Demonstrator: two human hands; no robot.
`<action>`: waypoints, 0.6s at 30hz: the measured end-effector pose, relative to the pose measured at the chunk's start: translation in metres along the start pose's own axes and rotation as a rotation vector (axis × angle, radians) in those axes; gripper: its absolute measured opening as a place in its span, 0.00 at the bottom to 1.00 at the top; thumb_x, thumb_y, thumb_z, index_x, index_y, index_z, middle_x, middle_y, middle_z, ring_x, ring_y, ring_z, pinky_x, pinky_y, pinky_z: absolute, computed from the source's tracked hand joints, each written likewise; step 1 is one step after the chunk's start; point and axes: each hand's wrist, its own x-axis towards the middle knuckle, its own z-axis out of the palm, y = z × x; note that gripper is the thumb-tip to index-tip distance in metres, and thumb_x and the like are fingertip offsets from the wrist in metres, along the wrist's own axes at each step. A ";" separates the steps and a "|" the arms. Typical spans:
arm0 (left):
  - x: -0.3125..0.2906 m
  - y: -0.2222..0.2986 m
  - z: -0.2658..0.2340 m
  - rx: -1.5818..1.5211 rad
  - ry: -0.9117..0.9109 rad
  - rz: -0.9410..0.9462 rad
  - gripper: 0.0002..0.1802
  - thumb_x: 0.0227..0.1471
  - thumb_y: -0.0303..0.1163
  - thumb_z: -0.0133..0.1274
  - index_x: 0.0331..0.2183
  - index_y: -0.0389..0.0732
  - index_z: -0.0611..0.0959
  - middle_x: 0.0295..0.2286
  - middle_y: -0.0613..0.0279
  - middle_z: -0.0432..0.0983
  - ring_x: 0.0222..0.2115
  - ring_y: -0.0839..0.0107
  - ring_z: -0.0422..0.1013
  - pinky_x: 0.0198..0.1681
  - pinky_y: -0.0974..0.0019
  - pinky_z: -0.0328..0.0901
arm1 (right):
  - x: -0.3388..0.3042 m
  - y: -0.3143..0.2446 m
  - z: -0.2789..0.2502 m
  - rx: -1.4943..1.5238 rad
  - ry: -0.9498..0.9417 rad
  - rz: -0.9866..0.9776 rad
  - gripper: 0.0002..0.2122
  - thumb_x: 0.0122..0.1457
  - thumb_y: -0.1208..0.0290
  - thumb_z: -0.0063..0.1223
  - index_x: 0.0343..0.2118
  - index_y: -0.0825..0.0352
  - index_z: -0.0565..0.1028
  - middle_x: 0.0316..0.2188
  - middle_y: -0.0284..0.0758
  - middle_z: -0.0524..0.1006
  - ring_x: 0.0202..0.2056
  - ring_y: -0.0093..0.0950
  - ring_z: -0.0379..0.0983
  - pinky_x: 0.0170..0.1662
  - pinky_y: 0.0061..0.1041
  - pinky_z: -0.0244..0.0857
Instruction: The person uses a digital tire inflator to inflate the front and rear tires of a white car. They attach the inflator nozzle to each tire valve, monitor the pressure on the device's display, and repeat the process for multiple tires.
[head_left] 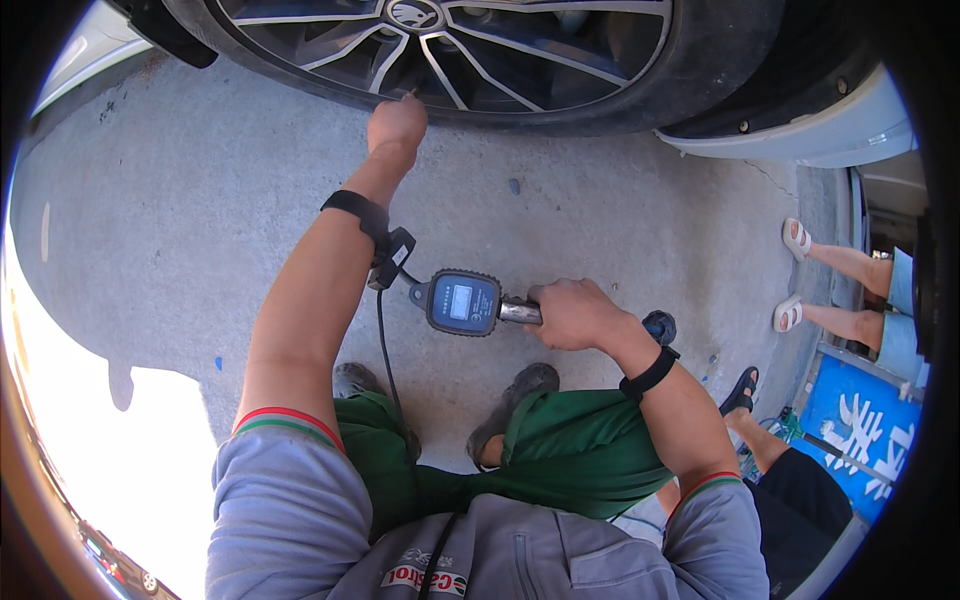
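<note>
My right hand is wrapped round the metal handle of a digital tyre inflator gauge. The gauge has a blue face with a small lit screen and a dark ribbed rim, and it hangs above the concrete in front of my knees. Farther off, my left hand is closed at the lower edge of a car wheel with dark and silver spokes. A small tip shows at its fingers beside the rim; what they pinch is mostly hidden.
Black straps with small devices sit on both wrists, and a thin cable drops from the left one. Pale car bodywork borders the wheel. At right are people's legs, sandals and a blue sign board. Grey concrete lies below.
</note>
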 end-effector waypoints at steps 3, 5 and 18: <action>0.002 0.000 0.000 0.016 -0.006 0.005 0.32 0.66 0.49 0.43 0.46 0.25 0.83 0.48 0.34 0.78 0.52 0.38 0.73 0.53 0.52 0.67 | 0.000 0.000 0.000 -0.003 -0.005 0.001 0.15 0.59 0.60 0.58 0.43 0.65 0.79 0.38 0.47 0.83 0.44 0.48 0.79 0.49 0.46 0.70; 0.002 0.000 0.000 -0.027 -0.012 -0.024 0.32 0.65 0.49 0.44 0.46 0.25 0.83 0.48 0.33 0.78 0.52 0.38 0.73 0.52 0.52 0.68 | -0.001 -0.001 -0.001 -0.004 -0.011 0.008 0.15 0.60 0.60 0.57 0.43 0.65 0.79 0.37 0.47 0.83 0.44 0.48 0.79 0.49 0.46 0.70; 0.000 0.001 -0.001 -0.077 -0.020 -0.055 0.32 0.65 0.49 0.46 0.47 0.25 0.82 0.48 0.34 0.79 0.52 0.39 0.73 0.51 0.53 0.68 | -0.001 -0.001 -0.001 0.002 -0.015 0.010 0.14 0.60 0.61 0.58 0.44 0.65 0.79 0.38 0.47 0.83 0.44 0.48 0.79 0.50 0.45 0.70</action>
